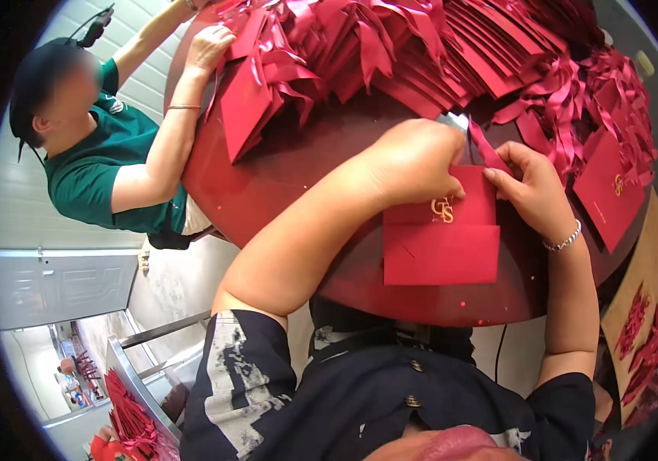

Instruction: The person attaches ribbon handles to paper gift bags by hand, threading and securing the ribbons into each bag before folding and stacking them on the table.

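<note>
Black shirt (337, 407) nearest, left hand (423, 160) and right hand (535, 188) grip a gold-lettered red card (440, 257).

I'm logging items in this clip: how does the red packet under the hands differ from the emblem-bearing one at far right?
The left hand touches the near packet; no hand touches the far-right packet. The near packet sits nearly square in view; the far-right packet is slanted. The near packet shows a crosswise edge; the far-right packet shows none. Both are red with a gold emblem.
</note>
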Demonstrator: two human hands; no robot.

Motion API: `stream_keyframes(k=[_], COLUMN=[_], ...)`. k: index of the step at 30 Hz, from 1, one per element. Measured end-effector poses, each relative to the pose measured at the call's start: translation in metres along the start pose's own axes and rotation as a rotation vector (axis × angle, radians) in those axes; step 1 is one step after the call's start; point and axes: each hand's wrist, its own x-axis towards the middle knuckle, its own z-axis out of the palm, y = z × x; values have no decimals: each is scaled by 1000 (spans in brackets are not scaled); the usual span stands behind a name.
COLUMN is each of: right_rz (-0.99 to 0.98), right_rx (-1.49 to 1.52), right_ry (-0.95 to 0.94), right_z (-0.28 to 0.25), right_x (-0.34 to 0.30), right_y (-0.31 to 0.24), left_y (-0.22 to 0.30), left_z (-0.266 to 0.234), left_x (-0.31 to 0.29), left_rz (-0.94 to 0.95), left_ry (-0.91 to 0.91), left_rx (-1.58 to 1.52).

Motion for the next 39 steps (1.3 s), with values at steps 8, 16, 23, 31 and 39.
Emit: stream_keyframes(k=[8,16,23,31,39], right_rz=[-77,-118,-132,-128,-222], right_rx=[204,476,499,184,-184], right_ry=[120,179,235,-137,-3], right_z=[0,-9,-14,-14,-2], right_x=[3,0,-1,-8,-7], right_y=[1,-11,-9,-11,-17], left_y=[-13,-21,-28,-23,-30], left_z=[-6,-9,-5,-9,-3], left_x=[10,11,12,14,13], left_rz=[18,-253,-191,-195,-120], left_ry=[-95,-159,-191,-276,-185], left_rx=[-198,-413,-488,-460,-502])
